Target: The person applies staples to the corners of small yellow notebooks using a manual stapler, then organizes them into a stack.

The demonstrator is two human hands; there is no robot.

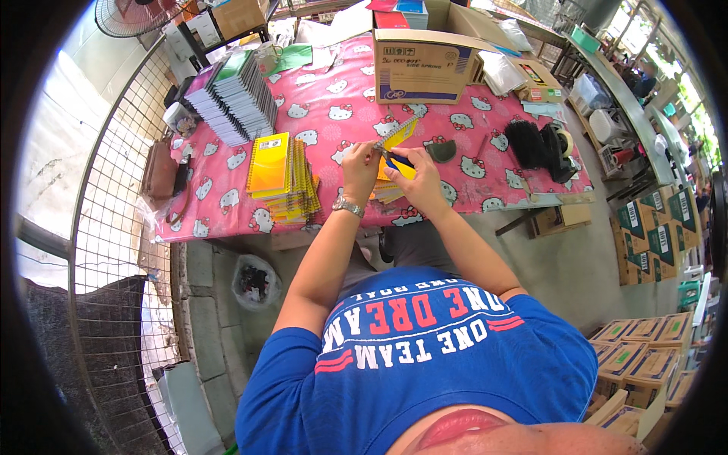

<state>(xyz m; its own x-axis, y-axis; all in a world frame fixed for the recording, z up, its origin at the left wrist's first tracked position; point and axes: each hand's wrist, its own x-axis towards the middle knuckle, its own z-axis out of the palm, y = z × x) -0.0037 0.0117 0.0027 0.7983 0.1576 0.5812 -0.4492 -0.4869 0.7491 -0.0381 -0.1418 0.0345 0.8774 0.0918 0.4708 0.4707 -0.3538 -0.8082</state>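
Note:
My right hand (pixel 418 180) is closed round the dark blue handles of a small pair of pliers (pixel 396 158). The tool's jaws point left, toward the wire spiral of a yellow spiral notebook (pixel 402 135). At that spiral edge, the fingers of my left hand (pixel 360 167) are pinched together on the notebook; a watch is on this wrist. Under both hands lie more yellow notebooks (pixel 388 194), partly hidden. Left of my left hand stands a pile of yellow spiral notebooks (pixel 271 164). A dark green half-round object (pixel 441 151) lies just right of the open work.
A tall stack of notebooks (pixel 241 98) stands at the back left of the pink patterned table (pixel 326 98). An open cardboard box (pixel 421 72) is at the back. To the right are a black brush-like object (pixel 525 144) and a tape dispenser (pixel 560 152). A brown bag (pixel 161 171) lies left.

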